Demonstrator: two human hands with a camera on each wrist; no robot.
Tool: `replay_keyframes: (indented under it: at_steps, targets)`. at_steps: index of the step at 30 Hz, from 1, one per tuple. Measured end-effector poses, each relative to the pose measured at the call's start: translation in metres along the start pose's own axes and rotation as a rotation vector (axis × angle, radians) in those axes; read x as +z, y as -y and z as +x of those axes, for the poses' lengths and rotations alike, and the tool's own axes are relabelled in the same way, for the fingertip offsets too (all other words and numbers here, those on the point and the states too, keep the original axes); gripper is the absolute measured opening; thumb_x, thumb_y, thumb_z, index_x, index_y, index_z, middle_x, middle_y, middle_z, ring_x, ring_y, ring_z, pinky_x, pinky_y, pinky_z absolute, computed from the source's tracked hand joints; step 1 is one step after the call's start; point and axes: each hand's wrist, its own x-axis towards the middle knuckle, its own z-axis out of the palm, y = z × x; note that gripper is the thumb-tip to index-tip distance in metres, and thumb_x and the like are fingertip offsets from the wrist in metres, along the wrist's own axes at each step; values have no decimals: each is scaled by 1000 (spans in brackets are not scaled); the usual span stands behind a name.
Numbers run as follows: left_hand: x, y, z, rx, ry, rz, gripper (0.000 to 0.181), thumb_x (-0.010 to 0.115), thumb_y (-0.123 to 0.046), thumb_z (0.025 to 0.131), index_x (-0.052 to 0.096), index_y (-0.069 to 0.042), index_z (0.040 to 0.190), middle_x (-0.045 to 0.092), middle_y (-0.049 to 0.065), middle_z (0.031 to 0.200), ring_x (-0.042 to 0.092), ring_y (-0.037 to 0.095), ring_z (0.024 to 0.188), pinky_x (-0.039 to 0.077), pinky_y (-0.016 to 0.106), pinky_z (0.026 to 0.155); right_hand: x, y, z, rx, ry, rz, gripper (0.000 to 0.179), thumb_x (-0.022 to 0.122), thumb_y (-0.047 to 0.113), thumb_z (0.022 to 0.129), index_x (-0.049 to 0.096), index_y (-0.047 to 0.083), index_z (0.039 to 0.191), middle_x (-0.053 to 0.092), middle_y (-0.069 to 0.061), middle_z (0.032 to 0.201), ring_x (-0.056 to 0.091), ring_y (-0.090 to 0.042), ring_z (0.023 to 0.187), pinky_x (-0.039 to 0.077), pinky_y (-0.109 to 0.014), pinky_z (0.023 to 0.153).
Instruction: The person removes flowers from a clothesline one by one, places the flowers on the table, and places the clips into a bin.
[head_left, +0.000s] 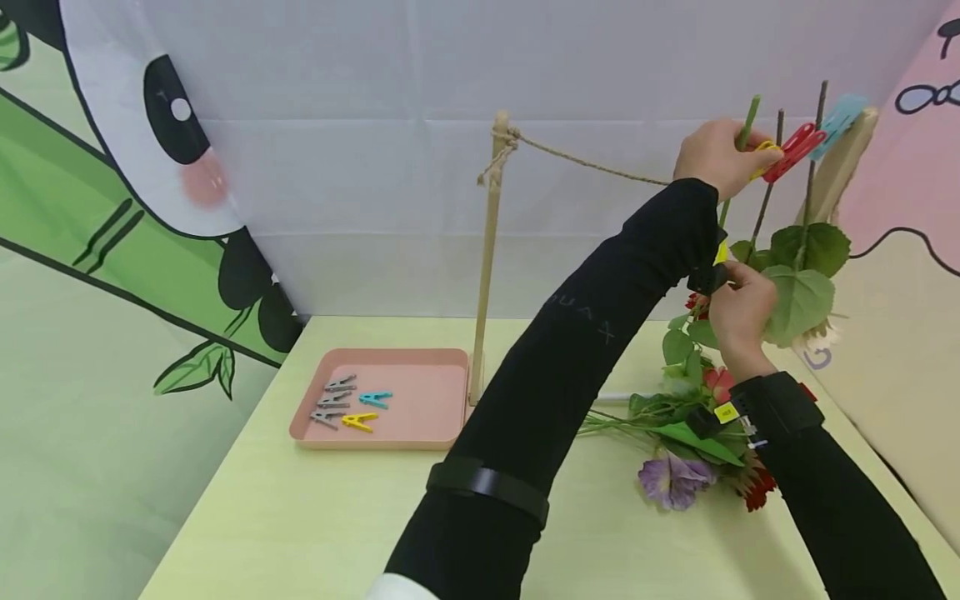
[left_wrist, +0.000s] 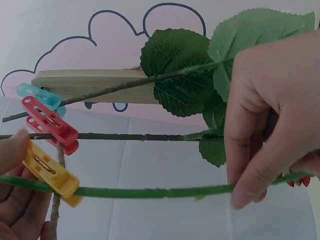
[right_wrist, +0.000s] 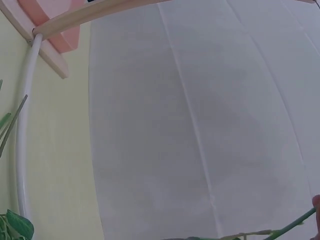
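My left hand (head_left: 720, 157) is up at the twine (left_wrist: 56, 215), its thumb and fingers pinching the tail end of a yellow clothespin (left_wrist: 52, 172). The clothespin's jaws sit over the twine and a green flower stem (left_wrist: 145, 192). Lower on that stem, my right hand (left_wrist: 272, 122) pinches it between thumb and fingertips; in the head view this hand (head_left: 742, 308) is below the left one. Beside the yellow clothespin, a red clothespin (left_wrist: 50, 120) and a light blue clothespin (left_wrist: 39, 95) clip two darker stems with green leaves (left_wrist: 182, 72). These stems hang blossoms down.
A pink tray (head_left: 420, 367) on the table holds several grey clothespins (head_left: 333, 400), one blue (head_left: 375, 400) and one yellow (head_left: 360, 422). The twine runs between a left wooden post (head_left: 489, 250) and a right wooden post (head_left: 843, 171). Artificial flowers (head_left: 675, 479) lie below my hands.
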Motion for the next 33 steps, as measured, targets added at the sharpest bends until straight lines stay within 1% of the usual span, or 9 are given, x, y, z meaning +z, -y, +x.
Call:
replay_keyframes:
  at_steps: [5, 11, 14, 18, 22, 25, 28, 31, 33]
  targets:
    - [-8, 3, -1, -29, -73, -70, 20, 60, -42, 86, 70, -29, 98, 67, -17, 91, 54, -3, 79, 37, 6, 65, 2, 3, -4, -56, 14, -7, 39, 58, 23, 90, 54, 18, 51, 44, 16, 42, 42, -3, 38, 32, -21, 41]
    - [-31, 0, -3, 50, -108, -297, 23, 62, -36, 87, 68, -23, 105, 66, -13, 99, 54, -5, 82, 35, 3, 64, 1, 3, -9, -111, 59, 13, 21, 64, 32, 86, 70, 14, 76, 49, 15, 48, 41, -3, 41, 30, -20, 40]
    - [-56, -2, -11, 127, -90, -426, 26, 61, -28, 88, 65, -17, 111, 65, -8, 105, 55, -3, 84, 37, 0, 68, 0, 4, -12, -211, 93, 27, 20, 63, 28, 86, 71, 9, 88, 53, 21, 57, 40, -4, 43, 29, -20, 42]
    - [-98, 6, -28, 262, -106, -591, 31, 59, -13, 88, 59, -5, 117, 63, 4, 114, 57, 4, 95, 37, -1, 78, -1, 9, -13, -418, 124, 27, 22, 64, 20, 86, 71, 3, 98, 56, 30, 70, 40, 1, 46, 29, -18, 44]
    - [-144, 30, -39, 421, -202, -654, 30, 58, -2, 87, 55, 5, 117, 60, 14, 113, 56, 12, 99, 39, 4, 85, 4, 0, -3, -676, 165, -42, 19, 64, 18, 86, 72, 6, 99, 65, 9, 75, 46, 0, 55, 32, -18, 51]
    - [-180, 55, -49, 524, -272, -623, 29, 59, 3, 86, 55, 8, 115, 60, 15, 107, 55, 15, 97, 42, 10, 89, 4, 0, -5, -917, 219, -186, 20, 62, 21, 87, 71, 7, 97, 65, -11, 78, 51, -9, 60, 35, -23, 54]
    - [-210, 83, -64, 587, -358, -542, 34, 62, 3, 83, 53, 8, 116, 59, 14, 109, 56, 16, 101, 42, 14, 93, 0, 20, -25, -1157, 278, -338, 33, 51, 28, 94, 69, 0, 91, 63, -13, 73, 52, -16, 54, 37, -27, 49]
    - [-230, 114, -81, 580, -451, -350, 36, 65, -2, 83, 56, 7, 116, 60, 16, 114, 56, 16, 107, 40, 15, 96, 1, 23, -38, -1339, 349, -412, 51, 33, 35, 99, 67, -1, 85, 62, -11, 70, 54, -17, 49, 37, -26, 42]
    - [-239, 134, -93, 504, -507, -225, 37, 66, -5, 83, 57, 6, 117, 60, 17, 118, 55, 16, 111, 36, 15, 100, 3, 16, -45, -1410, 407, -467, 55, 26, 33, 100, 66, 0, 82, 60, -9, 68, 52, -15, 46, 37, -24, 39]
